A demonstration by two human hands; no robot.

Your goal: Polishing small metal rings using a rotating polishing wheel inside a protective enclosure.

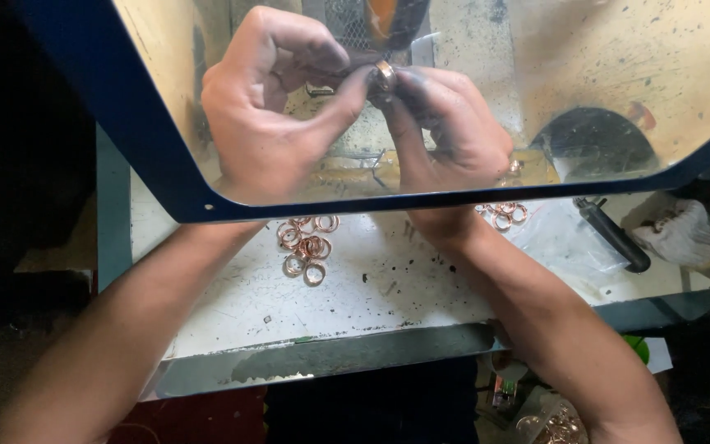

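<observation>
Now | both my hands: left hand (269, 99) and right hand (454, 123) pinch one copper ring (384, 76) behind shield (618, 74), above table's (232, 304) far edge | step: working ring at wheel | next: likely steady grip | loose rings (306, 247) mid-table

A single head-worn camera looks steeply down, close in, through a clear shield (585, 90) onto the white surface (371, 288), forearms entering from six o'clock toward twelve.

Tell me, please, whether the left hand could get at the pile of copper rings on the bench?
Probably yes: the rings lie uncovered just below the left hand, nothing between, though it now pinches a ring behind the shield.
</observation>
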